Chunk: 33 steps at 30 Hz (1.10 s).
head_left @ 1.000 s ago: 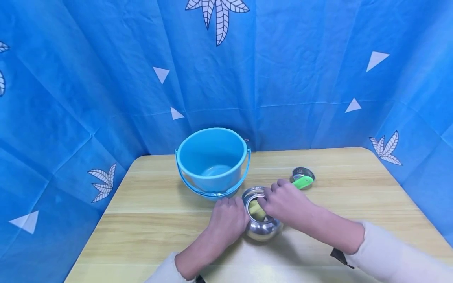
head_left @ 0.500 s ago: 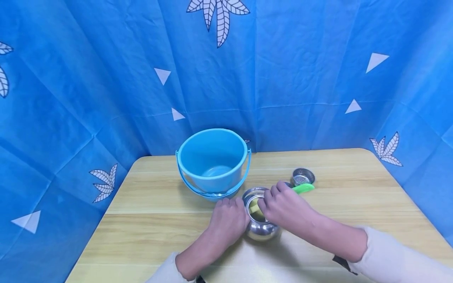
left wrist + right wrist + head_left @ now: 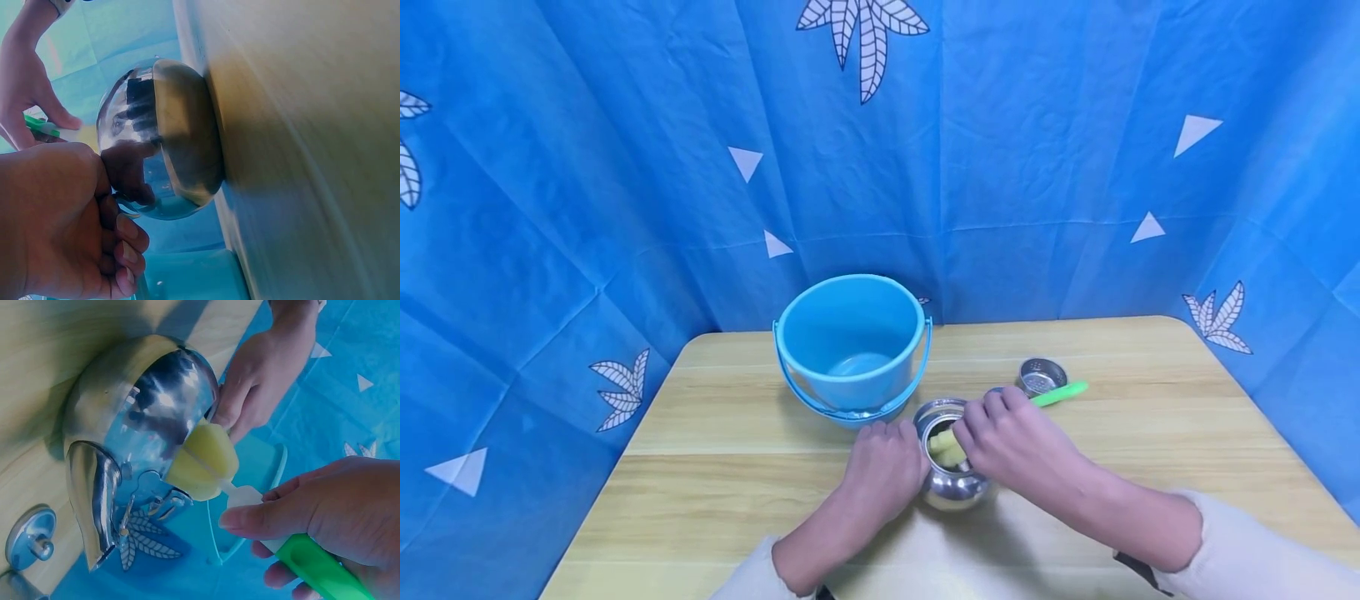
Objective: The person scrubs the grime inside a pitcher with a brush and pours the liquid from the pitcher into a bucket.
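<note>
A shiny steel teapot point(image 3: 955, 493) stands upright on the wooden table, its mouth uncovered. My left hand point(image 3: 886, 468) holds it at the left side of the rim, fingers curled; exactly what they close round is partly hidden. With my right hand point(image 3: 1018, 433) I grip a sponge brush by its white shaft and green handle point(image 3: 322, 569). The brush's yellow sponge head point(image 3: 209, 459) sits in the teapot's mouth, partly inside. In the right wrist view the teapot's spout point(image 3: 94, 500) shows on the side away from my left hand.
Behind the teapot stands a light blue bucket point(image 3: 850, 390) with its handle hanging forward. A small perforated steel strainer point(image 3: 1042, 377) lies beyond my right hand. Close to it is the knobbed teapot lid point(image 3: 31, 537). A blue patterned curtain point(image 3: 1022, 167) surrounds the table's back and sides.
My right hand has shifted slightly right, and the brush's green handle now reaches further right and has turned. The left hand and the teapot have hardly moved.
</note>
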Motion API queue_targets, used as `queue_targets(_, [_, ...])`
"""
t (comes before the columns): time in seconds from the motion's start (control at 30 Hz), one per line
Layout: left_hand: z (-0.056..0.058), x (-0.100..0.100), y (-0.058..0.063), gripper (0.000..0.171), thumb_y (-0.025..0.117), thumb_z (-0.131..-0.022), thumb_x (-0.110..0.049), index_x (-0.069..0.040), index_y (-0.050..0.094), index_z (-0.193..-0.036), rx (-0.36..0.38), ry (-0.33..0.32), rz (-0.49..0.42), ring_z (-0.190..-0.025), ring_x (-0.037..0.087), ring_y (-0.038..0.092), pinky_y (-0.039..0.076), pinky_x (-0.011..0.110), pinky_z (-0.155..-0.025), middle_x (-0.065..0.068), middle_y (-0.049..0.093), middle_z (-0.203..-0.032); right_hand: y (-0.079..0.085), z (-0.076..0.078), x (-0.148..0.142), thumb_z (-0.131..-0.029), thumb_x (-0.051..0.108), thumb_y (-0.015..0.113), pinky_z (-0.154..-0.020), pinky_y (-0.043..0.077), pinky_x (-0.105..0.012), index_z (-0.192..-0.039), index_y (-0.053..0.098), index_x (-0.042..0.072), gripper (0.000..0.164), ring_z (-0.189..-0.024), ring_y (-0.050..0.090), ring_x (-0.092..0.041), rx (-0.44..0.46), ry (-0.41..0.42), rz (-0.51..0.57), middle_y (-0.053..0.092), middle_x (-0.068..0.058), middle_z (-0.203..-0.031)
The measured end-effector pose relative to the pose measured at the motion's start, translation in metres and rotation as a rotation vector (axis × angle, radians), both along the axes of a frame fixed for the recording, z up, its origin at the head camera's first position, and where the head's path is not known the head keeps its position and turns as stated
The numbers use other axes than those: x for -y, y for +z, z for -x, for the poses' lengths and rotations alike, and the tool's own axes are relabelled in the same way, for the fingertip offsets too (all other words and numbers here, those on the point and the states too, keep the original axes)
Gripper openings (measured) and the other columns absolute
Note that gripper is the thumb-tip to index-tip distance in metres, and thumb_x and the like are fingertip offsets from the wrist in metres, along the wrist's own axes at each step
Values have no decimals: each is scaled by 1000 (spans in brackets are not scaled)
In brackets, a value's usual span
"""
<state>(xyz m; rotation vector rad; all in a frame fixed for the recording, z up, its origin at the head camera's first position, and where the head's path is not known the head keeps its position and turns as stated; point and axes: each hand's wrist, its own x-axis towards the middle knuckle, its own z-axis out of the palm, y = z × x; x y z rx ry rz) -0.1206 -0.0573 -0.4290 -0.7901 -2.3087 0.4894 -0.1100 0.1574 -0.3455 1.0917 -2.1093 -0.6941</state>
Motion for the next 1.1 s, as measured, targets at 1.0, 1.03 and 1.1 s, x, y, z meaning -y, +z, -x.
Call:
queue_targets(1.0, [1,0,-4,22,57,-90,-20,-13,57,-69,48,22,27,-51,14,31,20,27,-49,-2,45,-61,16,9,-33,-71,-6,83,-68,45,-32,-87,63,3,26,-73,58,-26,18,-55,117,61,-9,-73])
queue_targets(1.03, [1,0,-4,22,57,-90,-21,-13,57,-69,48,22,22,-51,14,32,21,27,-49,-2,45,-61,17,9,-34,-71,-6,83,-67,44,-32,-87,64,3,26,-74,59,-26,21,-59,117,62,-9,-74])
queue_targets(1.1, [1,0,-5,23,57,-91,-22,-14,57,-70,49,22,18,-51,14,34,23,26,-49,-2,46,-61,19,10,-36,-71,-7,83,-66,44,-31,-87,64,3,26,-76,61,-26,31,-60,123,63,-9,-75])
